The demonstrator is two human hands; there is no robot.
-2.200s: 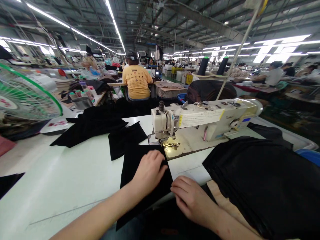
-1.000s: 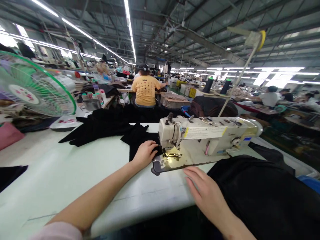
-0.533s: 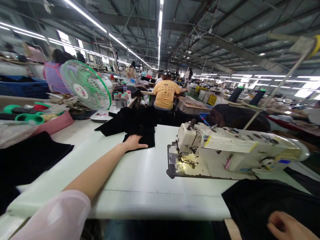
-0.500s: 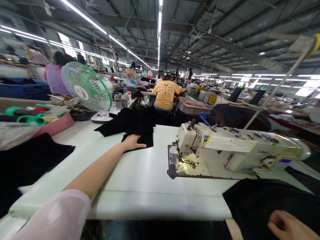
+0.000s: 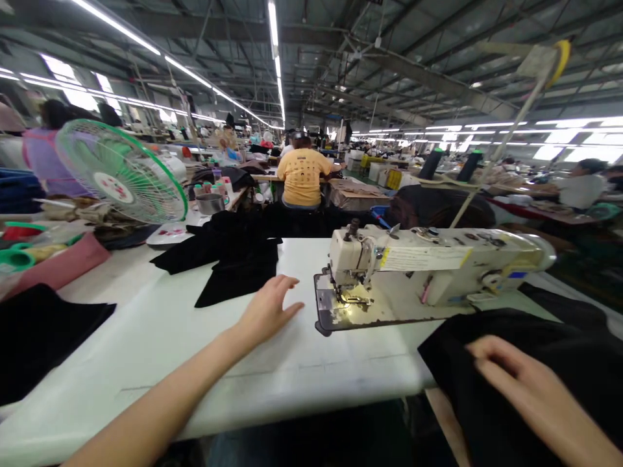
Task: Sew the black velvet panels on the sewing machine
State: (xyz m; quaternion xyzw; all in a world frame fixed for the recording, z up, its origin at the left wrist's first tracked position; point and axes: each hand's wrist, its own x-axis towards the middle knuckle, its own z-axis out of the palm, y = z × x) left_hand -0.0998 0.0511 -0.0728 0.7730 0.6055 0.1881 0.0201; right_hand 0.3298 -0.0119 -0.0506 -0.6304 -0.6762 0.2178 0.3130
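Observation:
My left hand [image 5: 269, 310] hovers over the white table [image 5: 160, 337] with fingers stretched out, holding nothing, just right of the stacked black fabric pieces [image 5: 233, 263]. My right hand [image 5: 530, 389] lies flat with fingers extended on a pile of black fabric [image 5: 525, 363] at the near right. Between the hands stands the cream sewing machine [image 5: 428, 259], its lit needle plate [image 5: 353, 305] bare.
A green-rimmed fan [image 5: 119, 172] stands at the back left. More black cloth [image 5: 39, 337] lies at the left edge beside a pink bundle [image 5: 58, 266]. A person in a yellow shirt [image 5: 302, 178] sits at the station ahead. Thread cones [image 5: 431, 163] stand behind the machine.
My left hand let go of the black piece on the far stack and drew back toward the machine. My right hand moved up onto the black pile at the right.

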